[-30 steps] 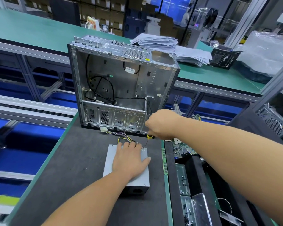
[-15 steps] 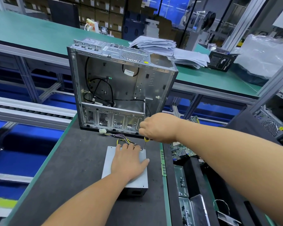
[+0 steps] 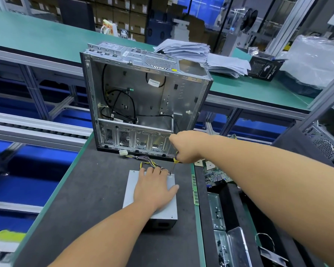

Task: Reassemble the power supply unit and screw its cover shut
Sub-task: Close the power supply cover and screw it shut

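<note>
My left hand (image 3: 154,189) flat on the power supply unit (image 3: 169,206); right hand (image 3: 187,148) gripping the screwdriver (image 3: 173,166) — tip beyond my fingertips (slip risk: cam-out, stripped head).

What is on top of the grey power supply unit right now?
The left hand lies flat on the power supply unit, and the tip of the screwdriver held by the right hand meets its far right corner. The cover under the palm is hidden.

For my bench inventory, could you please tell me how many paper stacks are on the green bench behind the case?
2. One paper stack lies just behind the case's top right corner; the other sits lower to its right, beside a black box. More may be hidden behind the case.
</note>
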